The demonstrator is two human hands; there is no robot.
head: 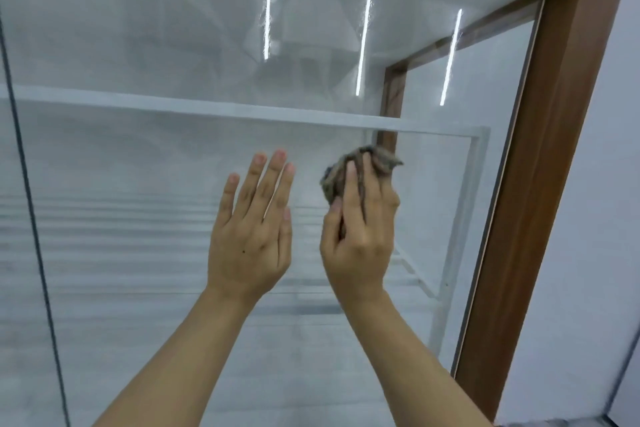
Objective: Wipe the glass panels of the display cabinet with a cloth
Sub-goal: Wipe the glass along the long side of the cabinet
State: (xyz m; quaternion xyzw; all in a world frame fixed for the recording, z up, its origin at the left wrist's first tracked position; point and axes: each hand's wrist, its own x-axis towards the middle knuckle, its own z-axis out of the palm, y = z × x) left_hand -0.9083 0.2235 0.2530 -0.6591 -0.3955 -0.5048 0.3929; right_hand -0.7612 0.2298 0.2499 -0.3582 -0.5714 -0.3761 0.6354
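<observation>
Plain pale wall [609,184] at far right — three reflected light strips [363,45]

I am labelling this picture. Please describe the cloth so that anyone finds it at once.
Start at the brown wooden frame right of the glass panel. Left of it, in front of the glass, the right hand grips a crumpled grey-brown cloth. The left hand beside it is flat and empty; only the cloth is dark and wrinkled.

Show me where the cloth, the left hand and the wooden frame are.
cloth [381,159]: head view, bunched top fold
left hand [249,246]: head view, back of hand
wooden frame [554,184]: head view, right upright
</observation>
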